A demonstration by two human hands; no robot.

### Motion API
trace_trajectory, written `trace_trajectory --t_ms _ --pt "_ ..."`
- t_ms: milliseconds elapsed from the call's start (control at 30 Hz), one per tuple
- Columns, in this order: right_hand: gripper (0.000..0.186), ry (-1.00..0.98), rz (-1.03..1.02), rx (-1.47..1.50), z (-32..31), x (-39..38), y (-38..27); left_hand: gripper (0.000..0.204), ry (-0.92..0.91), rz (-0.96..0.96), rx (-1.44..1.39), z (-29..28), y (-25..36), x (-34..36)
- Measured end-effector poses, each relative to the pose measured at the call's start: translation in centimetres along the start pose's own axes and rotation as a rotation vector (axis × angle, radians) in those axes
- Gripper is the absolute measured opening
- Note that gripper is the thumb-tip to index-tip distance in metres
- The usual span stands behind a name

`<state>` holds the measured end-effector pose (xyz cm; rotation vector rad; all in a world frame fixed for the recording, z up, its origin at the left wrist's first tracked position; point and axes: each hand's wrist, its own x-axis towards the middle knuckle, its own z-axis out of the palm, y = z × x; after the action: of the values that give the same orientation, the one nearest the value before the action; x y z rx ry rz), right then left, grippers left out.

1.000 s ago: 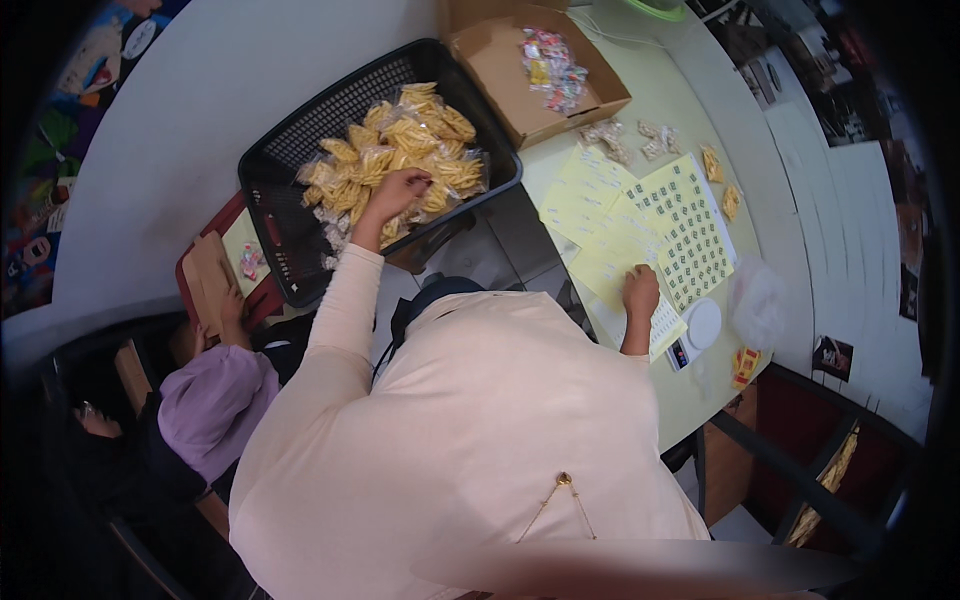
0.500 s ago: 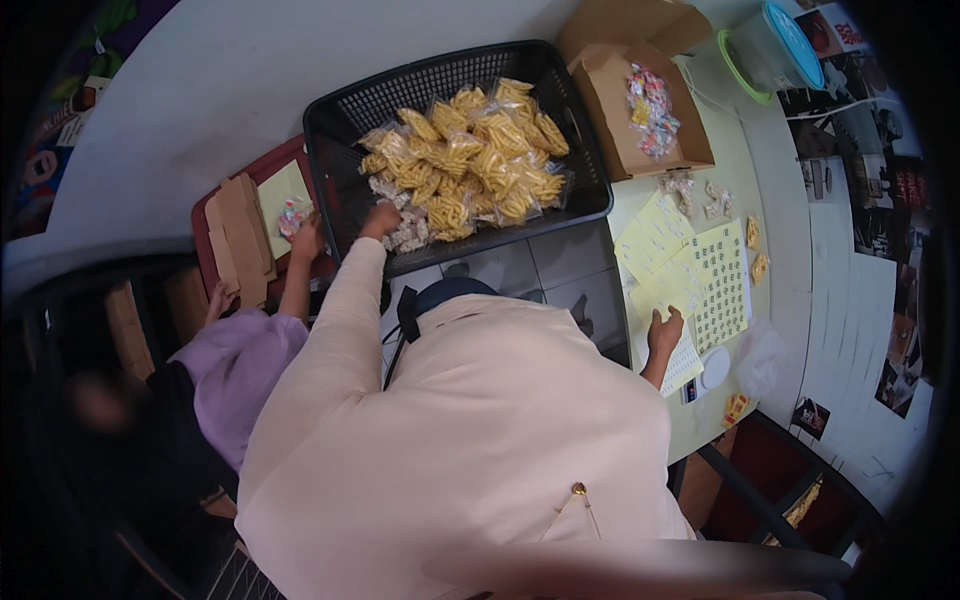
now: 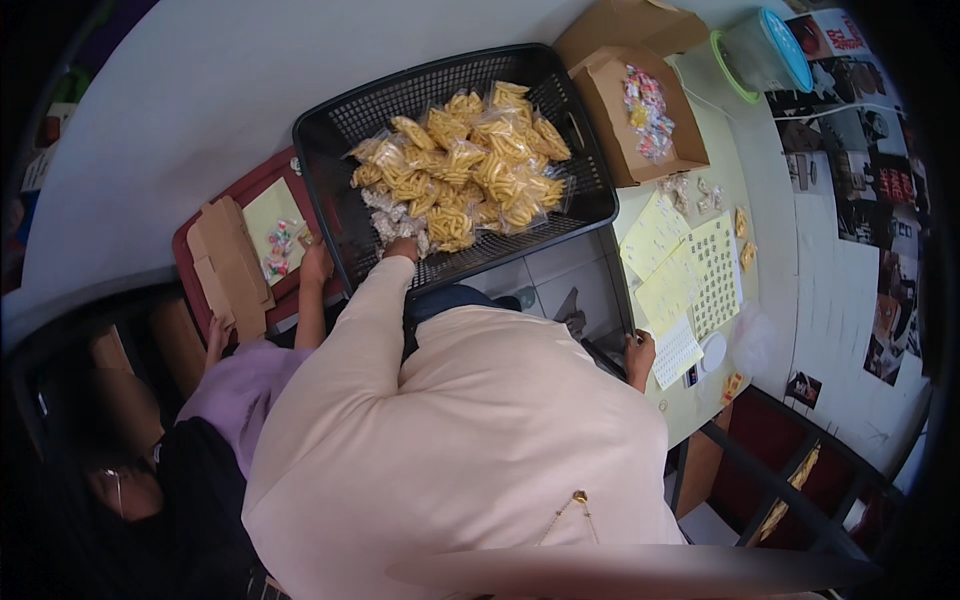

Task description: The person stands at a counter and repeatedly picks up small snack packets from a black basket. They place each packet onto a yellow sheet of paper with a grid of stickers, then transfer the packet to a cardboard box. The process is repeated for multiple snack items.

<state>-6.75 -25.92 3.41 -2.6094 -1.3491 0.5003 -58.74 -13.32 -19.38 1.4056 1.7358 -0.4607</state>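
Observation:
My left hand (image 3: 400, 248) reaches into the black basket (image 3: 340, 120) among small white-filled bags (image 3: 392, 215); its fingers are hidden. Beside them lie many clear bags of yellow finger-shaped snacks (image 3: 460, 160). My right hand (image 3: 639, 352) has curled fingers at the near edge of the pale table (image 3: 682, 395), apparently gripping it. It is left of the yellow printed sheets (image 3: 662, 280) and a small white scale (image 3: 712, 350).
At my left, a co-worker in a purple top (image 3: 240, 390) has hands at a red tray (image 3: 185, 250) with flat cardboard (image 3: 230, 265) and candy bags (image 3: 282, 240). Behind the table are a cardboard box (image 3: 680, 160), plastic tubs (image 3: 785, 55) and a crumpled plastic bag (image 3: 752, 335).
My left hand has moved from the yellow snack bags down to the white ones. My right hand has come off the sheets to the table's edge. The co-worker's hand has shifted on the tray.

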Motion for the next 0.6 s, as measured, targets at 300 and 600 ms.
trace_trajectory --t_ms 300,600 --pt "0.033 0.018 -0.045 0.070 1.3 -1.0 -0.7 0.019 0.148 0.147 -0.461 -6.9 0.8 -0.9" --pt "0.031 0.098 -0.141 0.187 2.0 0.3 -2.2 0.029 0.247 0.397 -0.748 -14.3 8.6 -4.3"
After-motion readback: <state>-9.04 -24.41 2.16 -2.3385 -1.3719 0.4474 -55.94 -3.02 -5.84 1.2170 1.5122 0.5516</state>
